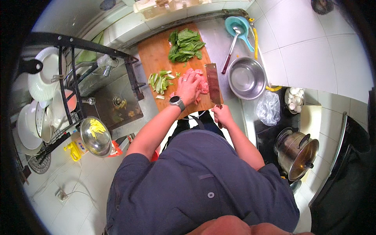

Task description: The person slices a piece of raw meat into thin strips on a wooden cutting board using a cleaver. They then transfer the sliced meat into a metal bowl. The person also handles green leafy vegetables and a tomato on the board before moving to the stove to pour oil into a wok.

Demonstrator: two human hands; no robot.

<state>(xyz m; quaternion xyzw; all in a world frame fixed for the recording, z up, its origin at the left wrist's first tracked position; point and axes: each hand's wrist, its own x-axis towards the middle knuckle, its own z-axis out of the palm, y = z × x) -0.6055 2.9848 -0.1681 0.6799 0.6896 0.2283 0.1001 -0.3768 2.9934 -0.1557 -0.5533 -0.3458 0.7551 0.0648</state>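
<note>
My left hand (pixel 189 88), with a ring and a wristwatch, rests fingers down on sliced raw meat (pixel 202 83) on the wooden cutting board (pixel 152 53). My right hand (pixel 222 116) grips the handle of a cleaver (pixel 213 83). Its broad blade lies over the board's right side, just right of the meat. Cut leafy greens (pixel 186 45) are heaped at the board's far end. Chopped pale stems (pixel 160 81) sit left of my left hand. Part of the meat is hidden under my fingers.
A steel bowl (pixel 246 77), a ladle (pixel 232 48) and a teal dipper (pixel 241 28) are right of the board. The sink (pixel 117 114) and a black dish rack (pixel 70 82) are left. A lidded pot (pixel 296 154) stands on the right, near a plastic bag (pixel 268 108).
</note>
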